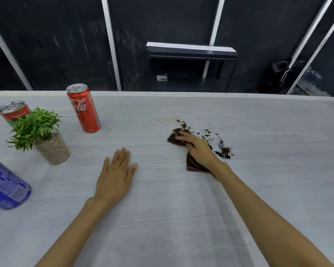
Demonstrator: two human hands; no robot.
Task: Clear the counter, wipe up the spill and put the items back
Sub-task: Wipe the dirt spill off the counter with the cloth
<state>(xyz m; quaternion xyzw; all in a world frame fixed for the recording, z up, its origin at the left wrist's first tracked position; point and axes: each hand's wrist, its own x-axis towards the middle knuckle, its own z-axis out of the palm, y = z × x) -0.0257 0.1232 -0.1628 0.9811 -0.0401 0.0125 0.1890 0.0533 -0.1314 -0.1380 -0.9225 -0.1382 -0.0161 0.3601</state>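
Pale wood-grain tabletop fills the near view. Nearest on it, well left of the spill, the left grip lies palm down with fingers straight and close together, holding nothing. At the frame edge, far left of the spill, sits a blue can. Farther in, the right grip is closed on a bunched brown cloth, forefinger stretched along it and pressing it to the surface at the spill's left edge. The spill, dark loose grounds, is scattered just to that hand's right and looks mostly ungathered, so the wiping seems barely begun. The next move likely calls for a firm sweep across the grounds, cloth kept flat so it gathers rather than flicks them. Far left of the spill stand a potted plant, a Coca-Cola can and a second red can, apparently set aside. Beyond the spill, a clear cup lies on a dark shelf.
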